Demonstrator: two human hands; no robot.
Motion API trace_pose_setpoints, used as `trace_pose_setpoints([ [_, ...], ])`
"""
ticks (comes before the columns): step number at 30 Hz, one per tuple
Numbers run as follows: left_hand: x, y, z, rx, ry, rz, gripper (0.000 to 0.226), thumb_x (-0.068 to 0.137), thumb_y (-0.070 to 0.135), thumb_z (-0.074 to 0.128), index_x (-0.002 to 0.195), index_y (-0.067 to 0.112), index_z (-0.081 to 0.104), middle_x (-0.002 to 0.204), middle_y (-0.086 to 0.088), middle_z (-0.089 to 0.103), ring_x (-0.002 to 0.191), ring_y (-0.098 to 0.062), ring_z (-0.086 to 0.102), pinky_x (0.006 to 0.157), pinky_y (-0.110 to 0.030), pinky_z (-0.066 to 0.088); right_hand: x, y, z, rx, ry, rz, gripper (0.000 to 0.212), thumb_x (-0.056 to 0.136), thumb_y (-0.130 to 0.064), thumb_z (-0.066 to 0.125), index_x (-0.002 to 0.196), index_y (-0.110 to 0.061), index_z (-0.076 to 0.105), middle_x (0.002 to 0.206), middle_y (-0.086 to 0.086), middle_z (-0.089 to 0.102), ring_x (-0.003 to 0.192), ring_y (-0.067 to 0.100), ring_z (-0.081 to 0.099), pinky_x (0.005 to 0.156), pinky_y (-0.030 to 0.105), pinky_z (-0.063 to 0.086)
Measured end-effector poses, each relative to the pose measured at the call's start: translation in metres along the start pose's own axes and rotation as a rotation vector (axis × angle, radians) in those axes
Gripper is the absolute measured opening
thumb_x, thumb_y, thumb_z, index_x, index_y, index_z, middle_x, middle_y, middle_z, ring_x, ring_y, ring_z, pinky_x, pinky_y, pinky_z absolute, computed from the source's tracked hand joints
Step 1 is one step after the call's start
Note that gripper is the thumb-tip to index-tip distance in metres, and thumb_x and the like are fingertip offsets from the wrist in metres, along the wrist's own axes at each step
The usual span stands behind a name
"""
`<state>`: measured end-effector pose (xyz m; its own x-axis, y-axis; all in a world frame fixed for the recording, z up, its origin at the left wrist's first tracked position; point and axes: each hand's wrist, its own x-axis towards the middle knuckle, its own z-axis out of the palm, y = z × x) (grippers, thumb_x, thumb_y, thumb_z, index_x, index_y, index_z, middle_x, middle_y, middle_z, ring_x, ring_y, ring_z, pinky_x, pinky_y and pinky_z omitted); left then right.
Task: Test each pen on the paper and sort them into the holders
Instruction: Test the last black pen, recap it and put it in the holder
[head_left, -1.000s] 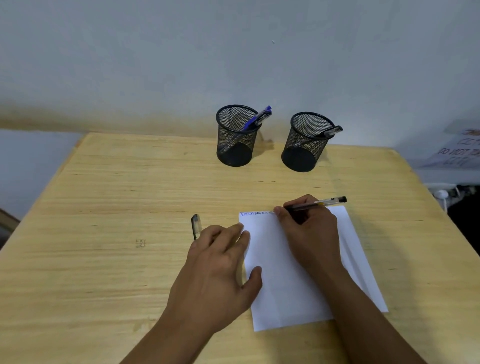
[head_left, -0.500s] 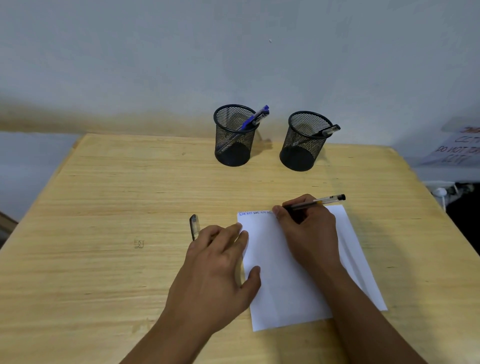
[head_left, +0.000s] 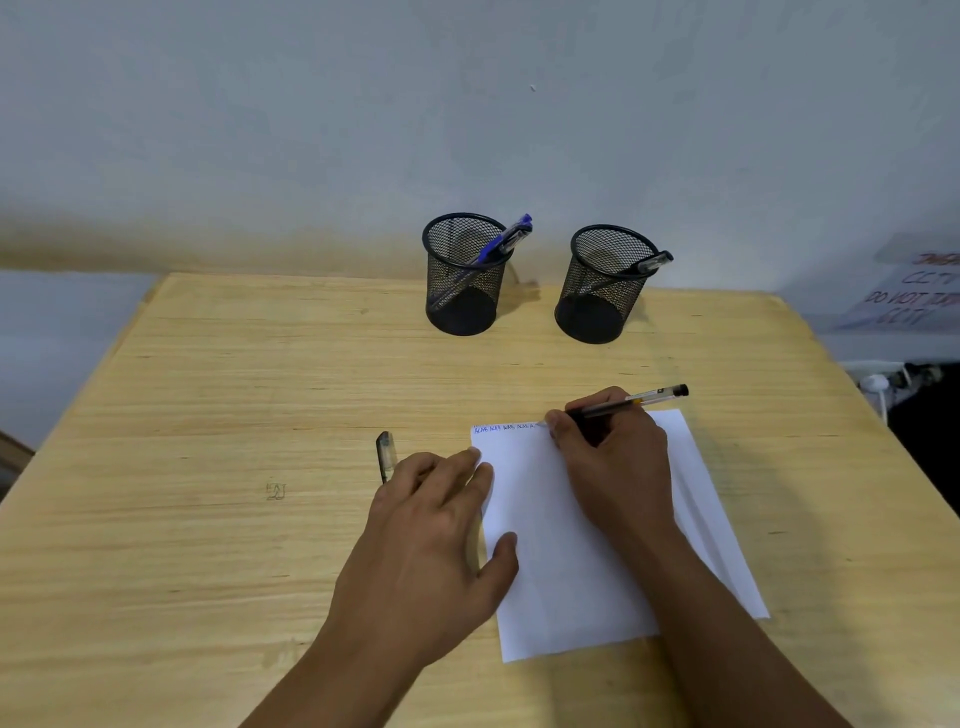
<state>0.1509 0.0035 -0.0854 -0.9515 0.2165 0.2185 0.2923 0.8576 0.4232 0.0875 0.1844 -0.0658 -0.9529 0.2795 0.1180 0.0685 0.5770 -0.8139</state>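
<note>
The pen (head_left: 631, 401) sits pinched in your right hand (head_left: 613, 457), tip down on the top edge of the paper (head_left: 566, 571), tail pointing right and away. Both holders (head_left: 462, 275) stand far ahead. Your left hand (head_left: 431, 540) lies flat, pressing the paper's left edge.

A pale wooden table (head_left: 208, 395) is carrying two black mesh holders (head_left: 462, 275) (head_left: 602, 285), standing side by side near its far edge. A white sheet of paper (head_left: 566, 582) is lying flat nearer the person, and a pen cap (head_left: 385, 453) is lying just left of it. A small pencilled mark (head_left: 276, 490) is showing on the wood.
</note>
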Motion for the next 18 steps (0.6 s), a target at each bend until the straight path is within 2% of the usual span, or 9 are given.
trace_pose_setpoints([
  [12,0.0001,-0.0006,0.0011,-0.006,0.012,0.001,0.054,0.080,0.053,0.054,0.122,0.021,0.063,0.133,0.009,0.058,0.122,-0.018,0.042,0.098,-0.039,0.046,-0.0009,-0.0018,0.0005,-0.024,-0.011,0.006,0.009,0.090,-0.026,0.070,0.089,-0.022,0.061,0.074,-0.020,0.060,0.072,-0.004,0.058,0.066,0.008,0.040],
  [18,0.0008,0.0004,0.0002,0.003,0.020,0.014,0.052,0.079,0.052,0.055,0.120,0.021,0.064,0.131,0.009,0.059,0.119,-0.017,0.042,0.097,-0.035,0.044,-0.0004,-0.0021,-0.0003,-0.021,-0.007,0.011,0.009,0.089,-0.026,0.070,0.089,-0.020,0.063,0.073,-0.020,0.060,0.071,-0.006,0.058,0.064,0.007,0.038],
])
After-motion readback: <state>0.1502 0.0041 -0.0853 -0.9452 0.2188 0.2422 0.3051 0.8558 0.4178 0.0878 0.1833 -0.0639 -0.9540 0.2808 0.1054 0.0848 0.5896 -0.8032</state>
